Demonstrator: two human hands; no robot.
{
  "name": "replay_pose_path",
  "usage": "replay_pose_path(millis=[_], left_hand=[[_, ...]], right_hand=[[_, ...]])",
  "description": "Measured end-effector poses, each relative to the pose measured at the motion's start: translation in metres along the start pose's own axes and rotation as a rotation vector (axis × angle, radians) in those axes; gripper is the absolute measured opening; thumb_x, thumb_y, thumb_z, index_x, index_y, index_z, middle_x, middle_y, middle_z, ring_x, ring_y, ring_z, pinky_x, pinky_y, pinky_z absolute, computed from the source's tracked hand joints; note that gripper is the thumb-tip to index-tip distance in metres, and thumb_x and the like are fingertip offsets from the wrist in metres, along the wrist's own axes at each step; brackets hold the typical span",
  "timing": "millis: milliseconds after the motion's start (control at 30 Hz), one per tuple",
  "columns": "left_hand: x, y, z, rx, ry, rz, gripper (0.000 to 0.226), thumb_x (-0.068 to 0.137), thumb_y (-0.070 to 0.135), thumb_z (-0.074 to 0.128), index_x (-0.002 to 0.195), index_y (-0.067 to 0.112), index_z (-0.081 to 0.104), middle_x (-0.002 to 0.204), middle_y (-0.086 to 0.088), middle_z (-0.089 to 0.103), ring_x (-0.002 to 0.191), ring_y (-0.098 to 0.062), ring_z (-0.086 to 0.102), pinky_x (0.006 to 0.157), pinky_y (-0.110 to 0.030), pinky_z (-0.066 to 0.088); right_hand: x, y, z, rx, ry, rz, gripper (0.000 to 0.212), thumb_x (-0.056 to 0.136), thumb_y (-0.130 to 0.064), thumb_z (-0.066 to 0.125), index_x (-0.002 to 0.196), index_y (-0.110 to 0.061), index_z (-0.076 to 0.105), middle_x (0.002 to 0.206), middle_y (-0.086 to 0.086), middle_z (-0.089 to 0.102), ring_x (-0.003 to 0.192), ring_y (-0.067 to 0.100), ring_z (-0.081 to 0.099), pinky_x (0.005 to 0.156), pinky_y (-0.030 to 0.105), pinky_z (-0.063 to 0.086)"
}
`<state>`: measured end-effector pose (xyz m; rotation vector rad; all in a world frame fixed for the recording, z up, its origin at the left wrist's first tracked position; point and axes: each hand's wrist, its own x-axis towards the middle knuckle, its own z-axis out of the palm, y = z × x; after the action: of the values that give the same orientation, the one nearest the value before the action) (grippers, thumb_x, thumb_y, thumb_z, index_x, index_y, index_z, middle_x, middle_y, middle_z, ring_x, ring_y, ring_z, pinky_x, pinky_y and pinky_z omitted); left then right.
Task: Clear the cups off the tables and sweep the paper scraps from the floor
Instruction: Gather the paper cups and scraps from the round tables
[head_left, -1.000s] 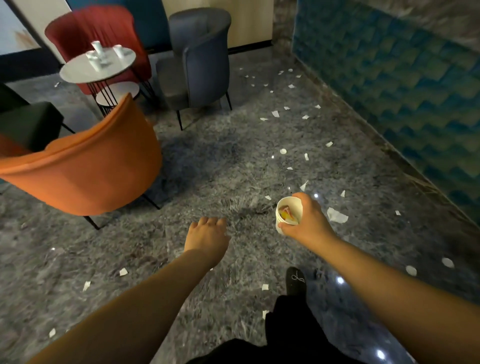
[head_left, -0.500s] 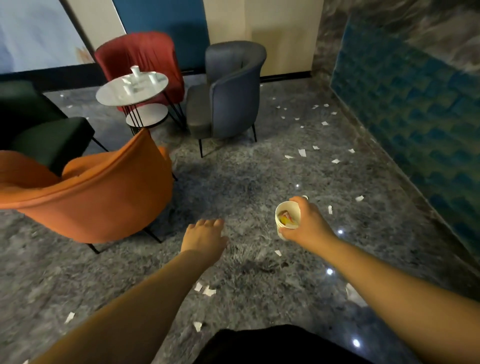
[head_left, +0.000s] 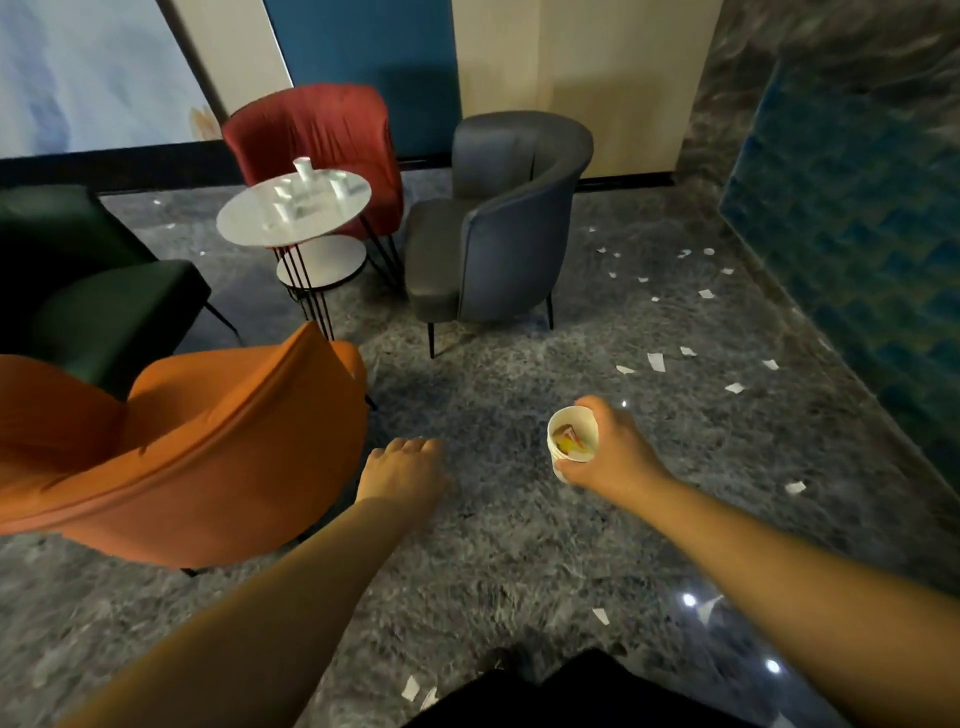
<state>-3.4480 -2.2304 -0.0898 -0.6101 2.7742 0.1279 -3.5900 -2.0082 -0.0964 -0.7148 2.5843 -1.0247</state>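
Near the orange chair (head_left: 171, 447) | right hand (head_left: 608, 457) gripped a paper cup (head_left: 571, 441) with scraps inside | left hand (head_left: 402, 475) hung loose, holding nothing | far bench (head_left: 249, 228) with more cups (head_left: 304, 171) looked closer than before | paper scraps (head_left: 655, 361) lay right, unswept

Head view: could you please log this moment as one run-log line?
right hand: grips paper cup | left hand: holds nothing | round table: cups remain | floor: scraps unswept
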Motion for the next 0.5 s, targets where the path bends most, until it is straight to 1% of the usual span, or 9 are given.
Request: replay_pose_path(millis=[67,200,300,400,500], left_hand=[[0.032,-0.011,-0.013,-0.006,0.016,0.009,0.047,0.101,0.041,0.040,0.143,0.021,0.038,0.149,-0.002,0.041,0.137,-0.025,0.035,0.108,-0.042,0.032],[0.090,-0.027,-0.035,0.000,0.037,0.031,0.050,0.100,0.043,0.040,0.145,0.022,0.036,0.151,-0.002,0.039,0.139,-0.025,0.033,0.109,-0.043,0.031],[0.131,-0.035,-0.049,-0.008,0.032,0.028,0.054,0.100,0.045,0.040,0.149,0.024,0.030,0.154,-0.003,0.035,0.142,-0.026,0.030,0.111,-0.043,0.029],[0.177,-0.039,-0.061,-0.010,0.052,0.017,0.054,0.100,0.044,0.041,0.149,0.024,0.029,0.154,-0.002,0.035,0.142,-0.025,0.030,0.111,-0.043,0.029],[0.227,-0.043,-0.075,-0.009,0.067,-0.017,0.056,0.100,0.045,0.040,0.150,0.025,0.027,0.155,-0.002,0.035,0.142,-0.026,0.030,0.112,-0.044,0.028]], right_hand=[[0.038,-0.009,0.000,-0.002,-0.002,-0.003,0.077,0.065,-0.028,0.084,0.129,-0.027,0.042,0.121,0.005,0.044,0.097,0.017,0.047,0.078,0.023,0.038],[0.104,-0.025,0.003,-0.007,0.013,-0.028,0.075,0.065,-0.031,0.084,0.128,-0.028,0.043,0.124,0.007,0.049,0.104,0.021,0.052,0.079,0.023,0.040],[0.150,-0.034,0.003,0.014,0.007,-0.037,0.072,0.065,-0.031,0.083,0.125,-0.031,0.043,0.122,0.004,0.050,0.102,0.020,0.053,0.079,0.026,0.044],[0.205,-0.039,0.003,0.024,0.001,-0.070,0.071,0.065,-0.029,0.083,0.125,-0.028,0.046,0.119,0.004,0.052,0.100,0.018,0.053,0.077,0.025,0.042],[0.265,-0.041,0.004,0.023,-0.024,-0.093,0.072,0.064,-0.028,0.084,0.125,-0.028,0.046,0.120,0.006,0.050,0.101,0.021,0.053,0.080,0.029,0.046]])
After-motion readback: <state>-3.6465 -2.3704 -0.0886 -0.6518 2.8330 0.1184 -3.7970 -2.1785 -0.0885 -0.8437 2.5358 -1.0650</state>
